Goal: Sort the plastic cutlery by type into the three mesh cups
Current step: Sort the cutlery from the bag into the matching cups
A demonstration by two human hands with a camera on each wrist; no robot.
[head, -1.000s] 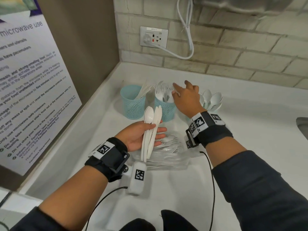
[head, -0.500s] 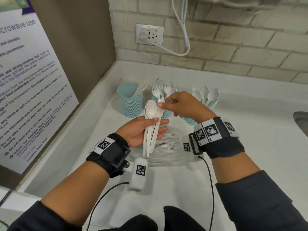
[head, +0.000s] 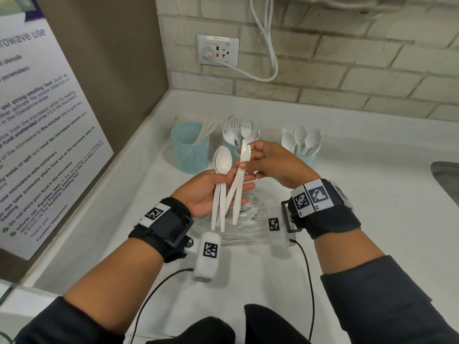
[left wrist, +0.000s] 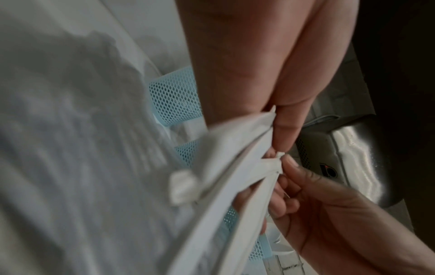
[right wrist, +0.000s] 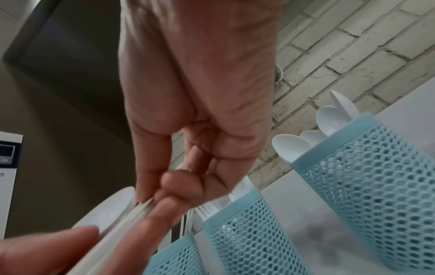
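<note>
Both hands on cutlery: L (head: 211,192) cradling bunch (head: 224,194), R (head: 270,165) pinching knives (head: 242,165).

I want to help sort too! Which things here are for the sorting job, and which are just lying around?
For the job:
- left hand holding spoons
- right hand pinching knives
- knife cup
- fork cup
- spoon cup
- unsorted pile

Just there:
- wall socket
- white cable
- microwave notice
- sink edge
</note>
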